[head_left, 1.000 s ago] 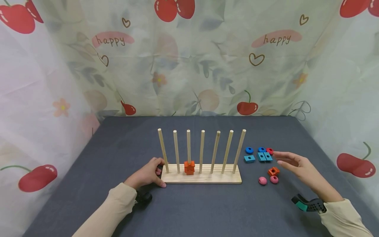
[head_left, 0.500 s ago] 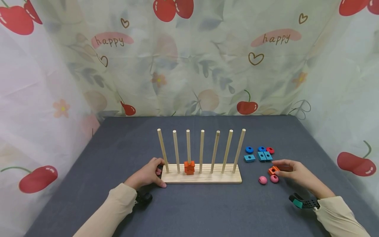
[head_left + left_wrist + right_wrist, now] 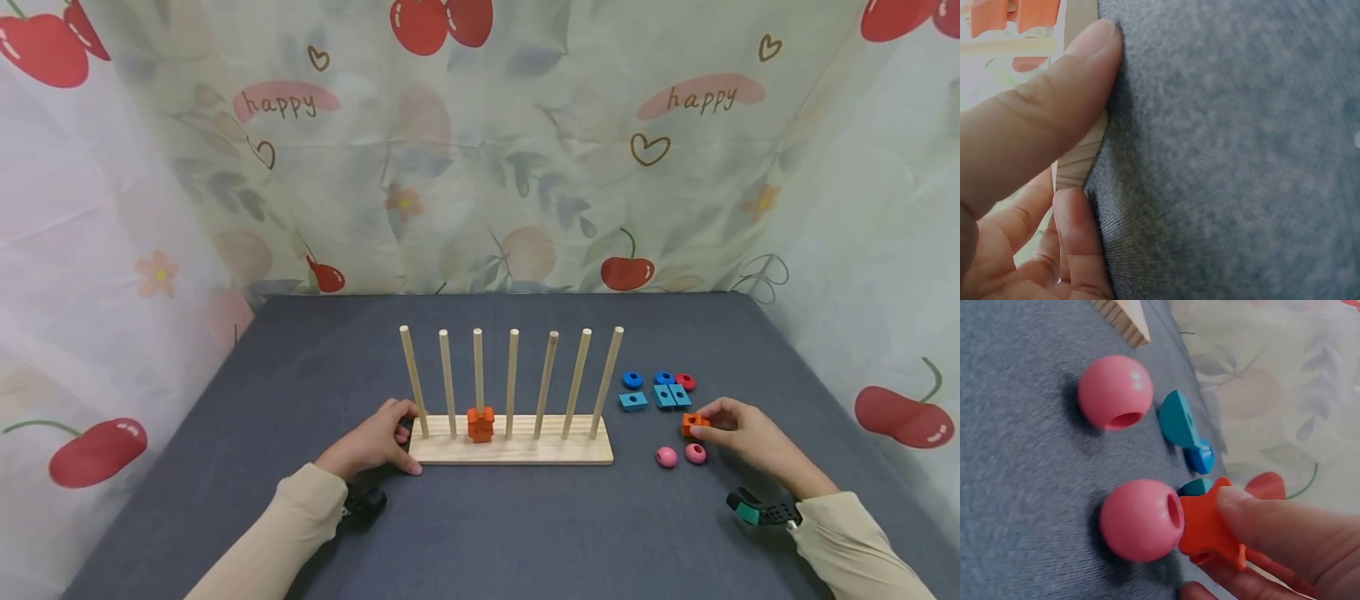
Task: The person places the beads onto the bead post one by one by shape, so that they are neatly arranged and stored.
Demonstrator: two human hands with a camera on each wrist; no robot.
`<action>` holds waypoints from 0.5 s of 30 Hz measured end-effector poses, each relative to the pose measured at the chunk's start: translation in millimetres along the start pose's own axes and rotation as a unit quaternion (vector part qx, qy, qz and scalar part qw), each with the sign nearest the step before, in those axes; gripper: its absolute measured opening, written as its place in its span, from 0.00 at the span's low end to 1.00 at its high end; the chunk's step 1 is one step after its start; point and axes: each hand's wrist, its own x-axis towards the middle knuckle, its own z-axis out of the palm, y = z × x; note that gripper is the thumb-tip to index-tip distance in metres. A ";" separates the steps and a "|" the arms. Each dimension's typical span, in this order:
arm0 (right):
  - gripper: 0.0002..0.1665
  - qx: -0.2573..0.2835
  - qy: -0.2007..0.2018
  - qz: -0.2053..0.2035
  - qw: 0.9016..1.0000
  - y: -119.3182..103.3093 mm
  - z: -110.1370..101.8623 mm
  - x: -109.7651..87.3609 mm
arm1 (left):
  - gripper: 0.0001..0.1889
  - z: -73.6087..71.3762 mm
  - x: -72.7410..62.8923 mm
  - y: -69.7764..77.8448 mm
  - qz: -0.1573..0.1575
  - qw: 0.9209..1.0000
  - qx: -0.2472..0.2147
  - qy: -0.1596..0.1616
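My left hand [image 3: 375, 437] grips the left end of a wooden peg stand [image 3: 510, 452], thumb along its front edge and fingers bent at the corner. Several upright pegs rise from the stand, and an orange star-shaped bead [image 3: 481, 425] sits low on the third from the left. Over on the right, my right hand [image 3: 753, 437] pinches another orange star-shaped bead [image 3: 1210, 525] between thumb and fingers. A round pink bead [image 3: 1141, 520] lies just beside it, with a second pink bead [image 3: 1116, 392] further left in the head view.
Behind the pinched bead lie teal block beads [image 3: 671, 396], one more teal bead [image 3: 633, 402], two blue beads [image 3: 632, 380] and a red bead [image 3: 686, 382]. Dark cloth [image 3: 525, 533] covers the table. A patterned curtain [image 3: 480, 167] hangs around the back and sides.
My right hand has come down from beside the red and teal beads to the orange star-shaped bead, now pinched and shifted slightly back from the pink ones. My left hand stays at the stand.
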 end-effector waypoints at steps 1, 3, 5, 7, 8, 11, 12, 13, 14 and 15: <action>0.25 0.000 0.007 -0.003 1.000 -1.9 -0.6 0.1 | 0.39 0.1 0.3 -0.3 -0.001 1.000 -0.001 0.001; 0.25 -0.003 0.022 -0.009 1.000 -5.9 -2.6 0.5 | 0.39 0.2 1.0 -1.2 0.000 1.000 -0.002 0.000; 0.26 -0.003 0.032 -0.015 0.999 -10.9 -4.7 1.0 | 0.38 0.1 1.1 -1.7 0.002 1.000 -0.004 0.001; 0.27 -0.001 0.037 -0.019 0.999 -17.1 -7.6 1.1 | 0.38 -0.4 0.6 -1.2 0.008 1.000 -0.006 0.000; 0.27 -0.002 0.040 -0.018 0.999 -20.7 -9.2 1.1 | 0.38 -0.7 0.3 -1.0 0.017 1.000 -0.001 -0.003; 0.30 0.001 0.045 -0.016 0.999 -34.0 -13.3 0.3 | 0.39 -1.3 -1.0 -0.1 0.025 1.000 0.000 -0.005; 0.30 0.000 0.048 -0.017 0.999 -38.9 -14.9 -0.4 | 0.39 -1.2 -1.0 0.1 0.023 1.000 -0.001 -0.005; 0.31 0.000 0.052 -0.016 0.999 -44.3 -16.4 -1.1 | 0.39 -0.9 -0.6 -0.2 0.021 1.000 -0.001 -0.004; 0.32 0.002 0.056 -0.017 0.998 -50.0 -18.0 -2.4 | 0.39 -0.5 0.0 -0.6 0.017 1.000 -0.001 -0.003; 0.32 0.004 0.060 -0.019 0.998 -55.6 -19.6 -3.8 | 0.39 -0.1 0.7 -0.9 0.008 1.000 -0.006 -0.001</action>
